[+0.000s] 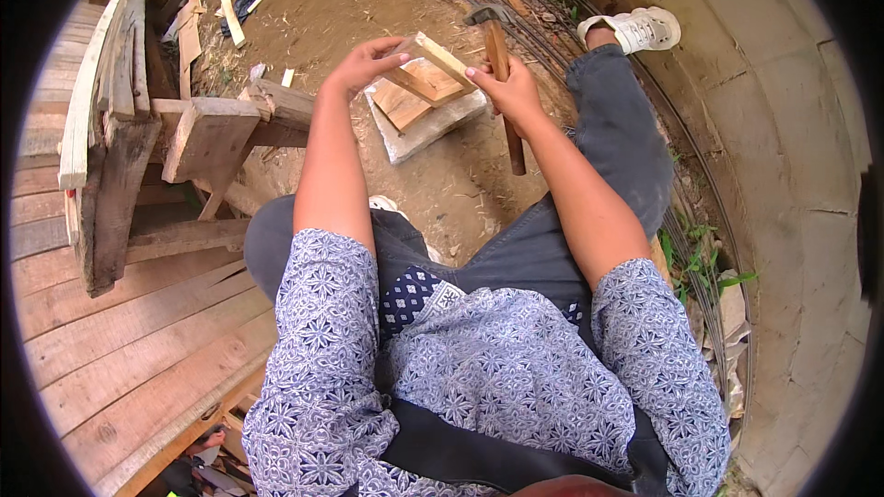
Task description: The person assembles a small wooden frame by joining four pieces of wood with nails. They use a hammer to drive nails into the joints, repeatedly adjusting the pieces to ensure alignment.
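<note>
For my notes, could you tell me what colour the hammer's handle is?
Reddish-brown wood; the hammer shows best in the head view.

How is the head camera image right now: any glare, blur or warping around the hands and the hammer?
Head view: even daylight, no glare, soft shadows only. The left hand, right hand, wooden strip and hammer are sharp near the centre. Fisheye warping bends the planks and concrete wall toward the rim, and the corners are black.
</note>
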Tool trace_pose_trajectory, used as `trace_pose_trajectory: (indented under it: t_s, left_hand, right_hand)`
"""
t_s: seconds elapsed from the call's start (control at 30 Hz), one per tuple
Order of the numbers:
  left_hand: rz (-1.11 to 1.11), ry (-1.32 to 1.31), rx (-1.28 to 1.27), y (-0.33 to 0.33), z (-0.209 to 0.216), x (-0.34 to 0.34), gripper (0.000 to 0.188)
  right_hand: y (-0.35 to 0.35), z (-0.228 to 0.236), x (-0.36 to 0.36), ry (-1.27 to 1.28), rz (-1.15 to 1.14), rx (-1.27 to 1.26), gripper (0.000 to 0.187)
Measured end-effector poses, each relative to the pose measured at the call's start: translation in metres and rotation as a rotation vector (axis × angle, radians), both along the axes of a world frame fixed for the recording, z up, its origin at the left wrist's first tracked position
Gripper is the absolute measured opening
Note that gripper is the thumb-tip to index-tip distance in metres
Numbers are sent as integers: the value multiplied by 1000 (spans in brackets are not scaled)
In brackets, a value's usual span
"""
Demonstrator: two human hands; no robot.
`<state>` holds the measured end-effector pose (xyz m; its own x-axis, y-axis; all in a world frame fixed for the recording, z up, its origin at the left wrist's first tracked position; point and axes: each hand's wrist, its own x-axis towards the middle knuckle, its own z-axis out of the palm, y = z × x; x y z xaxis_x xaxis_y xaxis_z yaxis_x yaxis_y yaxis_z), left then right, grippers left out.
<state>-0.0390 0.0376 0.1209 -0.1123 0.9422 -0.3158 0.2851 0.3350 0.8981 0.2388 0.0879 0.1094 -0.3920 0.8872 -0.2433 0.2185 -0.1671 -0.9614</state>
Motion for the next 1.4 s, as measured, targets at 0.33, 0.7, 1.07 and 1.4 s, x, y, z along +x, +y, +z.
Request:
trace_pose_trajectory:
  t_s: [0.33, 0.7, 1.07, 1.4]
  left_hand:
    - [53, -406, 76, -6, 3, -5, 53]
    - [49, -405, 107, 8, 29, 5, 48]
    - [135, -895, 366, 15, 66, 3, 54]
    - [247, -607, 439, 22, 65, 42, 46]
  right_hand:
    - [-2, 8, -3, -2, 19, 28, 73]
    - [-12, 65, -3, 161, -133, 265, 72]
    - [29, 33, 18, 506, -113, -195, 49]
    - [30, 16, 11, 603, -99, -250, 51]
